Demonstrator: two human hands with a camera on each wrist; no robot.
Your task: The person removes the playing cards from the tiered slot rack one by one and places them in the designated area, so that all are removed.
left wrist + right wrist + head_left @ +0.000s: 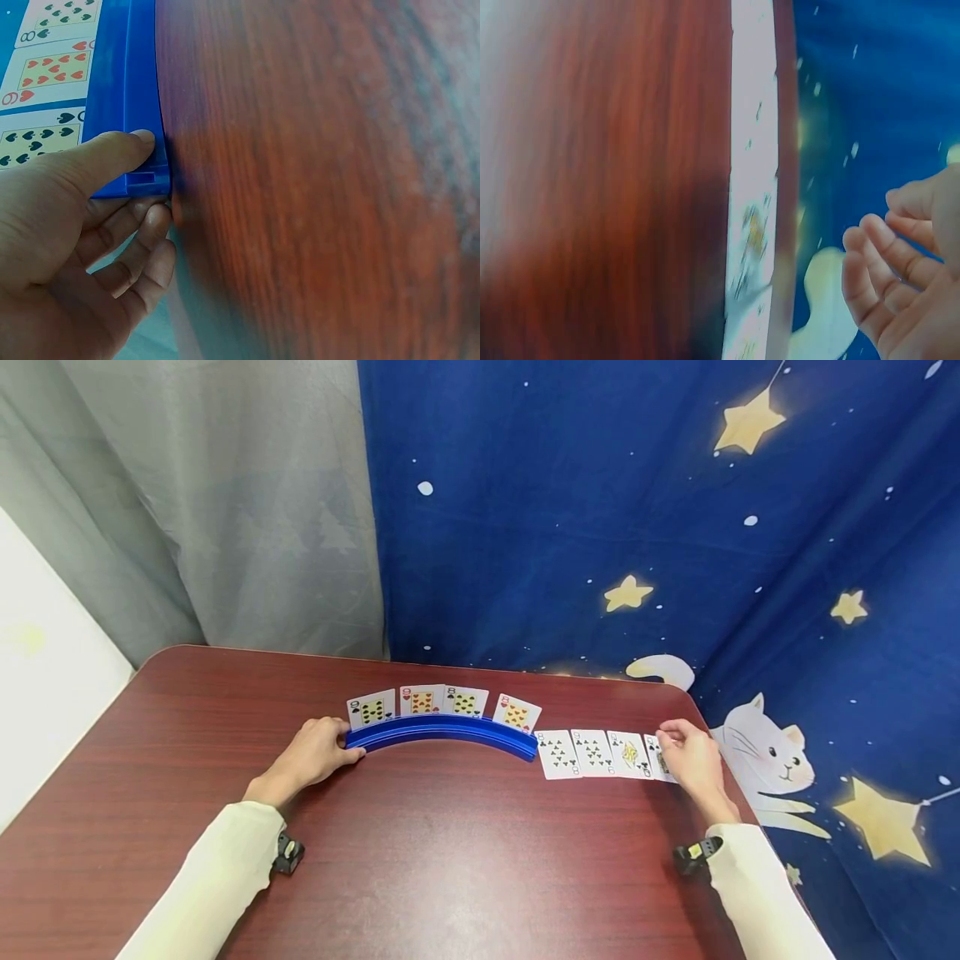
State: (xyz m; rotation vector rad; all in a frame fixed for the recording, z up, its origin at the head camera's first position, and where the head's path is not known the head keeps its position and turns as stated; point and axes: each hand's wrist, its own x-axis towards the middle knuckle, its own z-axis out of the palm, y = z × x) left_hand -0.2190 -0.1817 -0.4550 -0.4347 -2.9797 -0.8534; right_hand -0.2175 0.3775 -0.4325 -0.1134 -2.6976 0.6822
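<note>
A curved blue card holder rests on the table, with several playing cards standing in its slot. From the left they are a spade card, a heart card, the eight of spades and, across a gap, another heart card. My left hand grips the holder's left end; in the left wrist view the thumb lies on top. My right hand is over the right end of a row of face-up club cards, its fingers loosely bent with nothing between them. It partly covers the last card.
The row of cards runs from the holder's right end toward the right edge of the reddish-brown table. Behind the table hang a grey curtain and a blue curtain with stars.
</note>
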